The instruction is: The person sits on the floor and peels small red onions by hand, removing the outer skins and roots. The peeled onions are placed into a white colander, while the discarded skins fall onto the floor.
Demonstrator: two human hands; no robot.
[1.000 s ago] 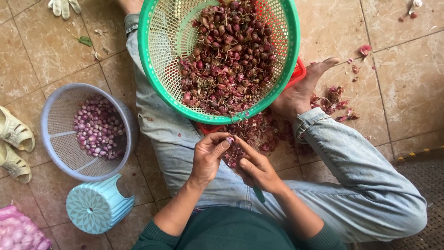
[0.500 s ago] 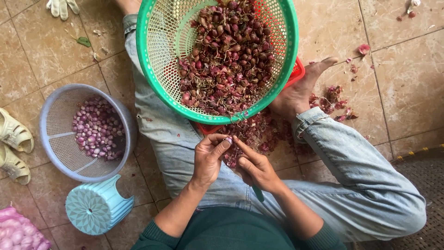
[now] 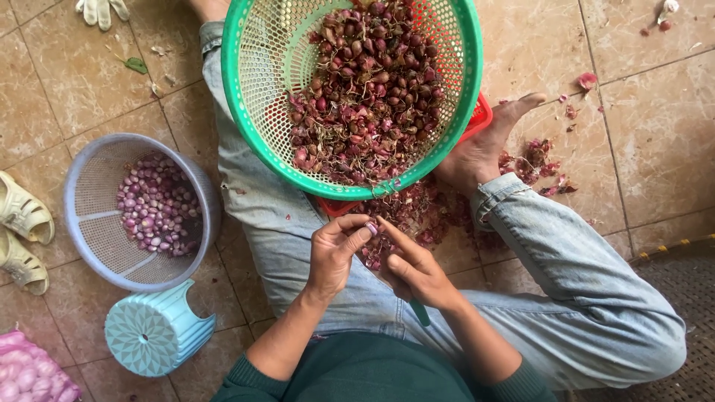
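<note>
On the person's lap, green basket (image 3: 253, 112) of unpeeled shallots has held the same spot for the last second; peeling goes on, little change; grey basket (image 3: 93, 223) at left holds peeled ones; left hand (image 3: 335, 253) pinches a small shallot (image 3: 370, 228) at fingertips; right hand (image 3: 417, 272) closed around a green-handled knife (image 3: 419, 313), forefinger touching the shallot.
</note>
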